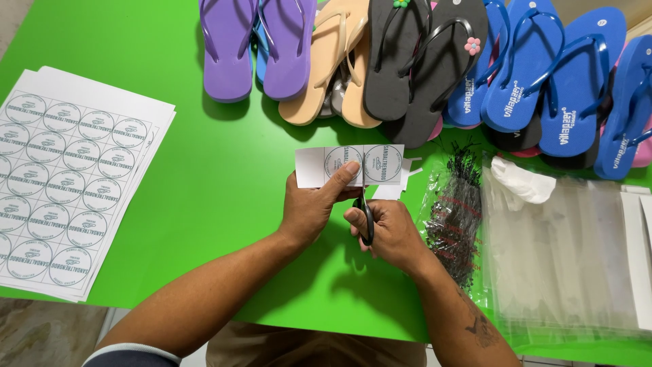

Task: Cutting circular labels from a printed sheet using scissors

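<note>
scissor blades (363, 194) mostly hidden, perhaps cutting

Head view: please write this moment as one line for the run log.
left hand: holds paper strip | right hand: scissors cutting between round labels | label sheets at left | flip-flops behind | green table

Small packing or labelling workshop for footwear. Evidence: a bright green desk (224, 170) carries a row of flip-flops (421, 61) in purple, beige, black and blue from 12 to 2 o'clock; a stack of printed round-label sheets (68, 183) at 9 o'clock; clear plastic bags (564, 251) and a bundle of black tag fasteners (455, 217) at 3 o'clock.
</note>
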